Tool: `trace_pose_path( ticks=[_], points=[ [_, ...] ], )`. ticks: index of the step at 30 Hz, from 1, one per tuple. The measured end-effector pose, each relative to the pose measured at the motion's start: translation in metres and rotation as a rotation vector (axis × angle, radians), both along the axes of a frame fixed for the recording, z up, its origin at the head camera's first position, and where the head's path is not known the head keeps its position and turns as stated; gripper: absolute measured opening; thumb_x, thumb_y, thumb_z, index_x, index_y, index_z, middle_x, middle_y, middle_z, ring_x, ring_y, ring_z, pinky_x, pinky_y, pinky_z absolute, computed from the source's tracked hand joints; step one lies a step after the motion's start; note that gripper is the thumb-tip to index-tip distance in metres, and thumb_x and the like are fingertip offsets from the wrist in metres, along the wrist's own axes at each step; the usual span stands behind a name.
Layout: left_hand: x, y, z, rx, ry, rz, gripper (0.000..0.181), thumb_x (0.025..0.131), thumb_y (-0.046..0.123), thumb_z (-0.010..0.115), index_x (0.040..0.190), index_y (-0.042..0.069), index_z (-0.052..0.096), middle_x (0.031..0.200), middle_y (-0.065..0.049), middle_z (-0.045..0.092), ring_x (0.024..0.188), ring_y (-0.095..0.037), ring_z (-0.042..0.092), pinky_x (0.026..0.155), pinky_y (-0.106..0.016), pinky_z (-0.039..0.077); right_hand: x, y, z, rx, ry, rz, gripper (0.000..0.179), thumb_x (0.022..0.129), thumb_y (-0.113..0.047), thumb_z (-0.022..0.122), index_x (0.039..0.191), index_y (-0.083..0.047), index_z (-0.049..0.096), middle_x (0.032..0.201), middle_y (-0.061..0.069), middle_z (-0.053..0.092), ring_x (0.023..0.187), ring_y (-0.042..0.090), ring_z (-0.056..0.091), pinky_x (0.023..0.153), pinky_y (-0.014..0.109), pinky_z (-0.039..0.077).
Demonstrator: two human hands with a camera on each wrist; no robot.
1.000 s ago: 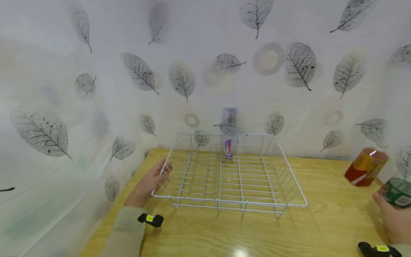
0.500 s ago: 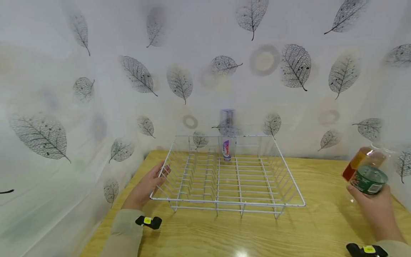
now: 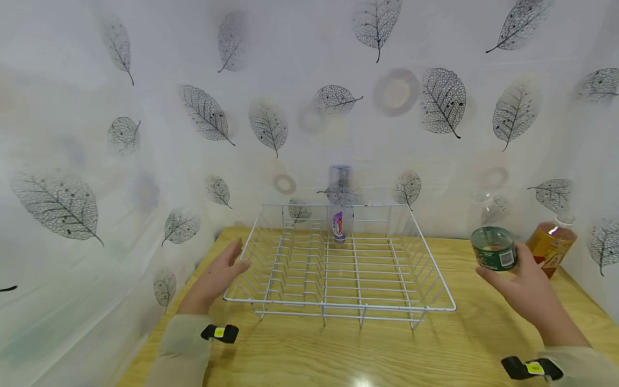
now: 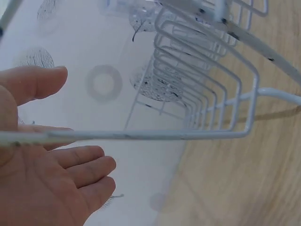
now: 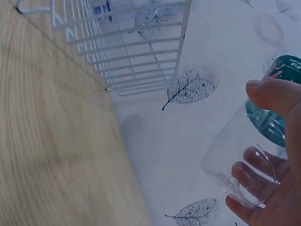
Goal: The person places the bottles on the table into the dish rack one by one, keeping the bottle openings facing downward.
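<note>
My right hand (image 3: 524, 293) grips a clear plastic bottle with a green label (image 3: 494, 258), raised above the table on the right. In the right wrist view the thumb lies near the green label, and fingers show through the clear plastic (image 5: 230, 155). On the left, my left hand (image 3: 217, 277) is at the side of a white wire dish rack (image 3: 338, 306), thumb and fingers extended and holding nothing. Its palm faces the rack's rim (image 4: 188, 135) in the left wrist view. A clear, purple-tinted bottle (image 3: 339, 220) stands upright at the back of the rack.
Behind my right hand stands a bottle of amber-red liquid (image 3: 549, 242) with a white cap, partly hidden by the hand. A pale curtain printed with leaves (image 3: 309, 70) hangs along the back and left of the wooden table (image 3: 309, 352).
My right hand has carried the green-labelled bottle leftward from the right edge, past the amber bottle toward the rack. My left hand has eased slightly left, its fingers away from the rack's side.
</note>
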State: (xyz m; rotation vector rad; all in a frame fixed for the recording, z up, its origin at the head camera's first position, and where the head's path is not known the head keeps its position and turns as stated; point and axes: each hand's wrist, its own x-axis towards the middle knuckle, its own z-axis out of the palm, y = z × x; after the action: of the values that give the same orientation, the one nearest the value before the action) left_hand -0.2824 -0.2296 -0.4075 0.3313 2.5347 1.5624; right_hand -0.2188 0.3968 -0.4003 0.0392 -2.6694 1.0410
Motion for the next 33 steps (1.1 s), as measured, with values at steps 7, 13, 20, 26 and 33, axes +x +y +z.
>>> trace_pose_path(
  ticks=[7,13,20,26,33],
  points=[
    [0.007,0.019,0.02,-0.198,0.156,0.008,0.085,0.102,0.047,0.056,0.165,0.019,0.006,0.169,-0.014,0.008,0.152,-0.04,0.009,0.116,-0.068,0.013,-0.003,-0.032,0.017,0.11,0.08,0.093,0.093,0.09,-0.038,0.078,0.157,-0.002,0.026,0.143,0.033,0.043,0.122,0.061,0.044,0.084,0.078,0.038],
    [0.012,0.044,0.032,-0.307,0.276,-0.013,0.091,0.098,0.049,0.062,0.164,0.012,0.011,0.168,-0.015,0.013,0.151,-0.04,0.013,0.117,-0.063,0.016,-0.008,-0.056,0.025,0.188,0.116,0.166,0.092,0.087,-0.039,0.082,0.157,-0.008,0.032,0.141,0.03,0.048,0.122,0.058,0.047,0.086,0.077,0.04],
    [0.024,0.086,0.045,-0.404,0.451,-0.054,0.099,0.092,0.055,0.068,0.163,0.009,0.017,0.168,-0.012,0.015,0.152,-0.032,0.016,0.12,-0.054,0.02,-0.011,-0.093,0.037,0.316,0.08,0.206,0.091,0.083,-0.046,0.082,0.153,-0.006,0.039,0.138,0.027,0.054,0.119,0.051,0.055,0.088,0.071,0.046],
    [0.034,0.129,0.054,-0.505,0.677,-0.113,0.099,0.088,0.053,0.075,0.161,0.007,0.025,0.166,-0.012,0.023,0.152,-0.029,0.019,0.121,-0.047,0.018,-0.016,-0.125,0.042,0.481,0.185,0.255,0.082,0.077,-0.033,0.089,0.145,-0.005,0.052,0.132,0.019,0.061,0.116,0.042,0.059,0.09,0.063,0.05],
    [0.042,0.167,0.053,-0.605,0.901,-0.168,0.096,0.083,0.05,0.081,0.156,0.005,0.037,0.158,-0.014,0.038,0.148,-0.031,0.03,0.121,-0.044,0.022,-0.022,-0.166,0.04,0.649,0.363,0.333,0.084,0.069,-0.032,0.094,0.142,-0.011,0.058,0.127,0.012,0.065,0.115,0.037,0.06,0.094,0.058,0.049]
  ],
)
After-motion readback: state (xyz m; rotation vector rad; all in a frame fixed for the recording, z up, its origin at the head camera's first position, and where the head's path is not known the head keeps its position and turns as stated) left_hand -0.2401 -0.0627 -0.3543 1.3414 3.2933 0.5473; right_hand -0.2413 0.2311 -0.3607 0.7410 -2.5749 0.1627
